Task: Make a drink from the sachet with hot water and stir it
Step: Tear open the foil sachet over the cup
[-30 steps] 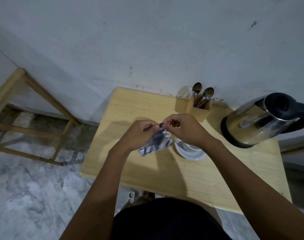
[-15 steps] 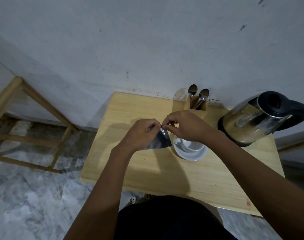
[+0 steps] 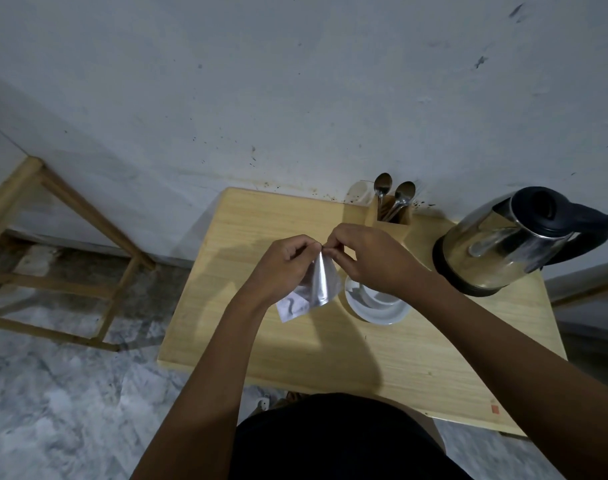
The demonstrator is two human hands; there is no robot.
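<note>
The right hand (image 3: 372, 261) covers part of the white cup (image 3: 372, 296) on its round saucer (image 3: 377, 311). Both hands' fingers pinch the top edge of the silvery foil sachet (image 3: 316, 285), held above the pale wooden desk (image 3: 295, 341); the left hand (image 3: 282, 268) hides its upper corner. Its print is blurred. A shiny steel kettle (image 3: 503, 244) stands right, and two metal spoons (image 3: 394, 199) stand in a wooden holder (image 3: 392, 226).

A light wood table (image 3: 295, 341) stands against a gray, spotty wall (image 3: 295, 81). The floor (image 3: 53, 410) is gray marble. A wood frame (image 3: 70, 220) stands nearby.
</note>
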